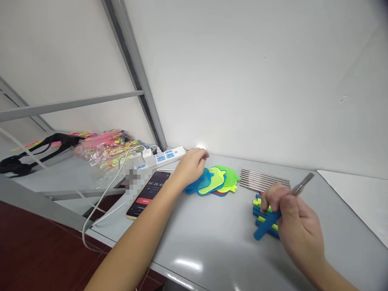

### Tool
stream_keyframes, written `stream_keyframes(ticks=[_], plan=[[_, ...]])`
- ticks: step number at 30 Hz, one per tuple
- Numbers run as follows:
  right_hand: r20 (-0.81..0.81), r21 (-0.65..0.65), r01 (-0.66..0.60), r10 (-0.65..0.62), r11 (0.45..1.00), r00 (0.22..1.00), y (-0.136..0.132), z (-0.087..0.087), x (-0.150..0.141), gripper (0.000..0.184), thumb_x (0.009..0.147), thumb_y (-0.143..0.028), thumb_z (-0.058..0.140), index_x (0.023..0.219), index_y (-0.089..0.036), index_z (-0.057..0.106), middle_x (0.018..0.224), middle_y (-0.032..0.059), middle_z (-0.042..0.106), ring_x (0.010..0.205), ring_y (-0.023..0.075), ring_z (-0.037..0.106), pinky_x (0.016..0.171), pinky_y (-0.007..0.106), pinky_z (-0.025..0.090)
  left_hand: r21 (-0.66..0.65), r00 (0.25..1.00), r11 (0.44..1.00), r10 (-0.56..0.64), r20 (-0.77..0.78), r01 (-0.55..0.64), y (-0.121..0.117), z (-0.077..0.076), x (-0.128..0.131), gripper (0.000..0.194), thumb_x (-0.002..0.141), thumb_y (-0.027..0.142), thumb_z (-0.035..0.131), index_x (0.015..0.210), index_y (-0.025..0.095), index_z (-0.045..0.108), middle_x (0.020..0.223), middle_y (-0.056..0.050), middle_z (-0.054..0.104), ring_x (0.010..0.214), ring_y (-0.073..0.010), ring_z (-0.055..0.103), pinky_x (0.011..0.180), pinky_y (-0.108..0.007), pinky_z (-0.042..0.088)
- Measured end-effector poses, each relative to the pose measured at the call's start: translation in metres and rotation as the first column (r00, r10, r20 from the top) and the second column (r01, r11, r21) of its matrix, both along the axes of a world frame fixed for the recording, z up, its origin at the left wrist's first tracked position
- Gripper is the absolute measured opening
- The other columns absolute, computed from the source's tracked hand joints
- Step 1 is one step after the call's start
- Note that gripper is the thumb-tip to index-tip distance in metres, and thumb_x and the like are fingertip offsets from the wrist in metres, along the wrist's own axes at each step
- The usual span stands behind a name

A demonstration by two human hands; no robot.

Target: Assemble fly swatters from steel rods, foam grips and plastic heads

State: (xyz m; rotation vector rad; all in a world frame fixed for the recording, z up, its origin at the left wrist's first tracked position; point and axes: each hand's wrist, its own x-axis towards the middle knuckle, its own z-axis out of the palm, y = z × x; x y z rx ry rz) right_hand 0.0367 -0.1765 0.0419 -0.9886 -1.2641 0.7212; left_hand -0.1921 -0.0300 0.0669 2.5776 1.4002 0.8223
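My left hand (192, 165) is at the left end of a pile of perforated fly swatter heads (212, 182), close to a blue one. Its fingers are curled closed; whether anything is in them is hidden. The pile holds blue, yellow and green heads, with a bit of red beneath. My right hand (298, 220) is wrapped round a blue fly swatter handle (266, 226), raised and tilted, with bright metal rods sticking out past the fingers at the upper right. Partly behind that hand lie several blue and yellow-green handles (257, 211). A row of metal rods (260, 180) lies beyond them.
A phone (148, 194) running a timer lies on the grey table (206, 234). Behind it are a white power strip (169, 155) and loose white cables (100, 202). Bagged colourful items (106, 147) and a black strap (60, 141) fill a shelf at left. A white sheet (357, 198) covers the right side.
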Motion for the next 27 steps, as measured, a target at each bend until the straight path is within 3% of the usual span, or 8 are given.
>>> stream_keyframes(ticks=[4, 6, 9, 13, 17, 21, 27], plan=[[-0.084, -0.11, -0.171, 0.162, 0.979, 0.983, -0.005, -0.009, -0.005, 0.04, 0.1, -0.045, 0.033, 0.069, -0.022, 0.042, 0.064, -0.0042, 0.038, 0.048, 0.0091, 0.039, 0.047, 0.025, 0.033, -0.108, 0.99, 0.994, 0.019, -0.142, -0.034, 0.027, -0.014, -0.031, 0.031, 0.078, 0.006, 0.039, 0.089, 0.019, 0.065, 0.098, -0.008, 0.063, 0.1, -0.0247, 0.054, 0.09, -0.038, 0.043], [-0.035, -0.21, -0.262, 0.26, 0.942, 0.965, -0.009, -0.016, -0.008, 0.039, 0.1, -0.046, 0.033, 0.071, -0.022, 0.043, 0.059, -0.0054, 0.035, 0.045, 0.0089, 0.031, 0.044, 0.025, 0.026, -0.184, 0.977, 0.983, -0.019, -0.213, -0.022, 0.029, -0.019, -0.038, 0.03, 0.073, 0.008, 0.045, 0.09, 0.021, 0.067, 0.098, -0.008, 0.063, 0.103, -0.026, 0.054, 0.09, -0.038, 0.044], [0.106, -0.328, -0.328, 0.379, 0.886, 0.919, -0.014, -0.02, -0.012, 0.039, 0.099, -0.048, 0.035, 0.073, -0.021, 0.048, 0.059, -0.0046, 0.037, 0.052, 0.0104, 0.032, 0.048, 0.025, 0.025, -0.269, 0.959, 0.963, -0.055, -0.278, -0.022, 0.027, -0.019, -0.041, 0.034, 0.072, 0.013, 0.052, 0.101, 0.023, 0.066, 0.103, -0.007, 0.063, 0.109, -0.0273, 0.052, 0.093, -0.037, 0.043], [0.22, -0.457, -0.38, 0.516, 0.804, 0.828, -0.019, -0.015, -0.018, 0.04, 0.099, -0.048, 0.036, 0.077, -0.021, 0.054, 0.065, -0.0028, 0.043, 0.059, 0.0118, 0.037, 0.054, 0.025, 0.028, -0.342, 0.947, 0.938, -0.061, -0.315, -0.054, 0.023, -0.01, -0.046, 0.038, 0.076, 0.032, 0.059, 0.113, 0.023, 0.062, 0.113, -0.008, 0.061, 0.113, -0.0283, 0.05, 0.095, -0.038, 0.041], [0.194, -0.564, -0.43, 0.62, 0.705, 0.761, -0.019, -0.014, -0.024, 0.04, 0.099, -0.05, 0.034, 0.084, -0.022, 0.058, 0.065, -0.0039, 0.039, 0.061, 0.012, 0.036, 0.056, 0.024, 0.028, -0.426, 0.94, 0.902, -0.087, -0.33, -0.066, 0.021, -0.004, -0.05, 0.07, 0.063, 0.054, 0.074, 0.124, 0.026, 0.056, 0.118, -0.006, 0.061, 0.112, -0.0281, 0.053, 0.091, -0.034, 0.043], [0.049, -0.601, -0.503, 0.658, 0.62, 0.752, -0.016, -0.023, -0.03, 0.042, 0.098, -0.054, 0.033, 0.083, -0.021, 0.055, 0.059, -0.0064, 0.031, 0.055, 0.0105, 0.028, 0.05, 0.023, 0.021, -0.402, 0.923, 0.907, -0.04, -0.383, -0.127, 0.022, -0.01, -0.049, 0.086, 0.049, 0.059, 0.081, 0.125, 0.029, 0.056, 0.118, -0.008, 0.06, 0.113, -0.0337, 0.05, 0.091, -0.039, 0.04], [0.002, -0.625, -0.502, 0.644, 0.598, 0.765, -0.011, -0.026, -0.034, 0.035, 0.095, -0.051, 0.044, 0.084, -0.02, 0.055, 0.065, -0.0059, 0.034, 0.059, 0.0097, 0.029, 0.05, 0.021, 0.023, -0.286, 0.928, 0.951, 0.004, -0.374, -0.119, 0.024, -0.011, -0.042, 0.066, 0.053, 0.057, 0.081, 0.109, 0.025, 0.065, 0.107, -0.01, 0.063, 0.114, -0.0362, 0.046, 0.094, -0.046, 0.033]])
